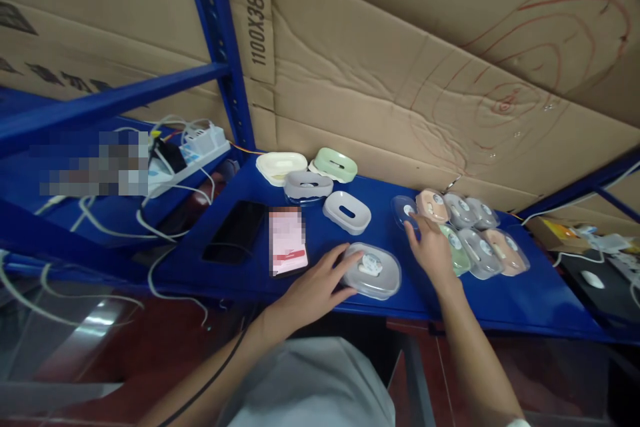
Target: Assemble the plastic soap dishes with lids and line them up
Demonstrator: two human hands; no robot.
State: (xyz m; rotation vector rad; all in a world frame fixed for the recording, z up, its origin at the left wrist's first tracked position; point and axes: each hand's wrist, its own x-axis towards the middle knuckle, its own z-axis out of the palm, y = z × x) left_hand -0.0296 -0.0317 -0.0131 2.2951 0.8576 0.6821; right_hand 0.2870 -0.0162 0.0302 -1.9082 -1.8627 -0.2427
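Note:
A grey soap dish under a clear lid with a round white sticker sits near the table's front edge. My left hand grips its left side, thumb at the front and fingers along the back. Farther back on the right, my right hand has thumb and fingertips at the edge of a clear lid that also bears a round sticker. Just behind that hand is a peach soap dish. A green lidded dish is partly hidden by my right wrist.
More lidded soap dishes stand in rows at right. Uncovered dishes, including a light grey one and a green one, are at back left. A lit phone and a black flat object lie left. Cables surround a power strip.

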